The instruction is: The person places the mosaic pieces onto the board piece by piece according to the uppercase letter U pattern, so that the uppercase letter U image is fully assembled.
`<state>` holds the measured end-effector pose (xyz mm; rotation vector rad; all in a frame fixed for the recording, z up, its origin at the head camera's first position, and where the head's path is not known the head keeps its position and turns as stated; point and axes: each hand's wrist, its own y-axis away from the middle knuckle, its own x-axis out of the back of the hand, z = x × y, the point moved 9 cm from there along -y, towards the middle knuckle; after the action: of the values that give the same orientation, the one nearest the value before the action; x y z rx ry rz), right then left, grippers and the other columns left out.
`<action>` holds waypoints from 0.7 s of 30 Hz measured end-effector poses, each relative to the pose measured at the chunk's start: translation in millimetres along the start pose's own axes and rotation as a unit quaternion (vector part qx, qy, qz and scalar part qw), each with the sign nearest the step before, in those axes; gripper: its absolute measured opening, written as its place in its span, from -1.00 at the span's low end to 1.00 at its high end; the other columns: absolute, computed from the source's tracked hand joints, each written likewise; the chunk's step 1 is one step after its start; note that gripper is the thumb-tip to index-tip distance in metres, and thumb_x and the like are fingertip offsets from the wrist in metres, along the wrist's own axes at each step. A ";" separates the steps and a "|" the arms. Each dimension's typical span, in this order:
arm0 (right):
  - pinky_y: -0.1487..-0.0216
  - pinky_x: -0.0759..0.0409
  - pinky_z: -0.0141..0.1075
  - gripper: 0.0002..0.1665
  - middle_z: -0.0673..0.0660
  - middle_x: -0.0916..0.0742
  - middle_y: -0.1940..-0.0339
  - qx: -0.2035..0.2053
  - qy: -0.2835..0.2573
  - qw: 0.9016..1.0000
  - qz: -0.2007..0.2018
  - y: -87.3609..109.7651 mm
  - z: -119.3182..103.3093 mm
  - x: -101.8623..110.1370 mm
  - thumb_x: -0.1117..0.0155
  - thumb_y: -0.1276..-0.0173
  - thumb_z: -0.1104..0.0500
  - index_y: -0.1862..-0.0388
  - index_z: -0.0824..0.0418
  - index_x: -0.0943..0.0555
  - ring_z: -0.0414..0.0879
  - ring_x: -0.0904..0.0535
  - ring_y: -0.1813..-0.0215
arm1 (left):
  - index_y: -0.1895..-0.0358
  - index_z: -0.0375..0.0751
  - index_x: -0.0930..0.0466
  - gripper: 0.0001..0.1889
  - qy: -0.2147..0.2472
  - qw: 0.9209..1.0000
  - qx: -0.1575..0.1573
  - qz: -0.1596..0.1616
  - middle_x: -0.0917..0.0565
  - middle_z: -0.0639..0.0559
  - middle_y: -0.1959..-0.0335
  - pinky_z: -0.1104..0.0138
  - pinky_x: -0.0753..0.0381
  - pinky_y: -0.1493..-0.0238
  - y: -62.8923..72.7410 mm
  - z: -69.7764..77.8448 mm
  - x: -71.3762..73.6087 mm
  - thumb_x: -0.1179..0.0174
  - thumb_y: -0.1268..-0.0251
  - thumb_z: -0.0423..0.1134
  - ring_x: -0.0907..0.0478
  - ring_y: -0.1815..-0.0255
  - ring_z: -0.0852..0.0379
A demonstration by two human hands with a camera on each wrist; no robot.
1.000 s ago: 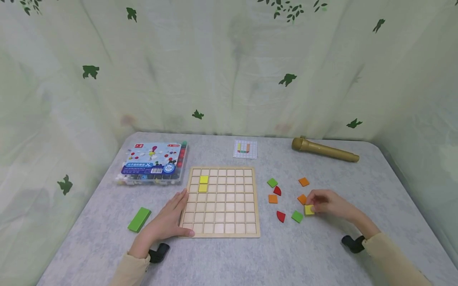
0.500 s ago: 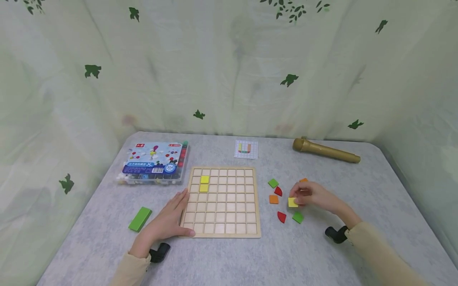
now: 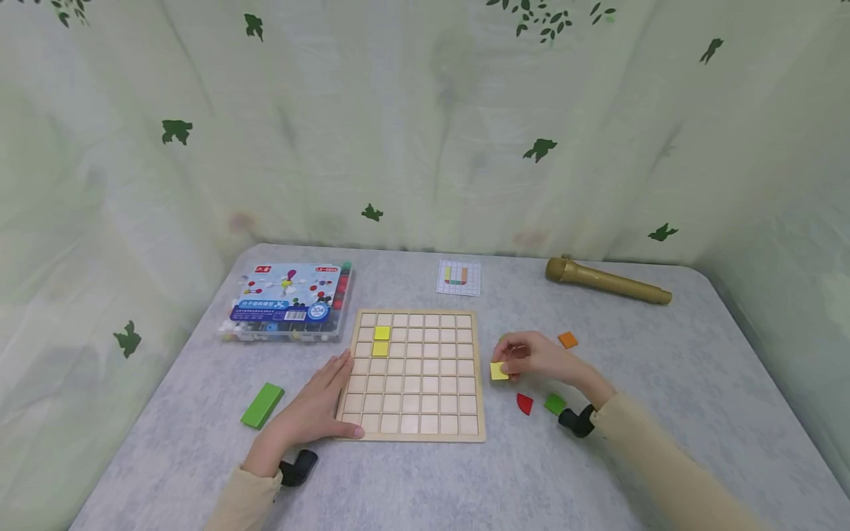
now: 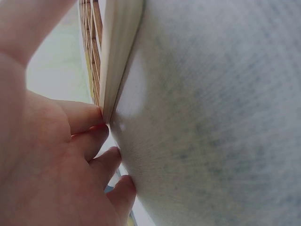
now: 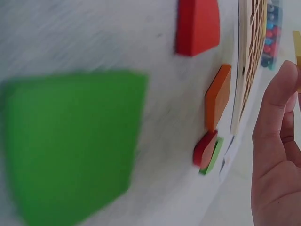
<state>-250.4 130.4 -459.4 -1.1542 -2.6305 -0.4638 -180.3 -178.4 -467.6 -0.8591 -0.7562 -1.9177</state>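
Note:
My left hand (image 3: 312, 409) rests against the left side of a wooden grid board (image 3: 418, 441), its thumb over the front left corner. In the left wrist view the fingertips (image 4: 89, 115) touch the board's edge. Two yellow square tiles (image 3: 381, 341) lie in the upper left cells, one above the other. My right hand (image 3: 544, 359) pinches another yellow square tile (image 3: 499, 371) between thumb and fingers, just right of the board. Beneath this hand, the right wrist view has an orange tile (image 5: 217, 99) and a red quarter-round tile (image 5: 204, 148), both largely hidden from the head view.
Right of the board lie another red quarter-round tile (image 3: 524, 403), a green tile (image 3: 555, 404) and an orange tile (image 3: 567, 340). A patterned card (image 3: 458, 279) and gold microphone (image 3: 607, 282) are at the back. A plastic box (image 3: 285, 302) and green block (image 3: 262, 405) are at left.
My right hand has carried the yellow tile leftward over the loose tiles, close to the board's right edge. The left hand keeps its place on the board.

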 end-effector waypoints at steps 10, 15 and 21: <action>0.32 -0.62 -0.20 -0.93 0.15 -0.62 0.34 0.027 -0.015 0.999 -0.036 -36.2 -20.2 -29.1 -0.23 -0.33 0.32 0.22 0.30 -0.59 -0.03 -0.57 0.40 | -0.47 -0.50 0.14 0.26 0.001 1.000 0.006 -0.003 0.16 -0.29 -0.53 -0.12 0.14 -0.42 -0.8 -1.0 -1.4 -0.43 0.11 0.21 0.25 -0.50 -0.29; 0.36 -0.60 -0.25 -0.92 0.13 -0.62 0.37 0.039 -0.017 0.998 -0.047 -54.5 -30.3 -44.0 -0.22 -0.32 0.35 0.22 0.32 -0.59 -0.07 -0.57 0.42 | -0.47 -0.50 0.13 0.25 -0.003 1.000 0.009 0.000 0.16 -0.28 -0.53 -0.12 0.13 -0.42 -0.4 0.3 -0.8 -0.44 0.11 0.18 0.24 -0.50 -0.28; 0.35 -0.63 -0.24 -0.92 0.13 -0.63 0.39 0.040 -0.016 0.997 -0.057 -77.0 -40.4 -63.9 -0.21 -0.32 0.34 0.22 0.28 -0.60 -0.06 -0.60 0.40 | -0.46 -0.51 0.13 0.26 -0.005 1.000 0.007 0.001 0.15 -0.29 -0.52 -0.11 0.12 -0.42 0.0 -0.2 -1.0 -0.44 0.11 0.19 0.23 -0.50 -0.28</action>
<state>-262.1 23.2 -458.2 -0.9994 -2.7263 -0.3599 -180.0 -178.1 -468.6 -0.8604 -0.7734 -1.9048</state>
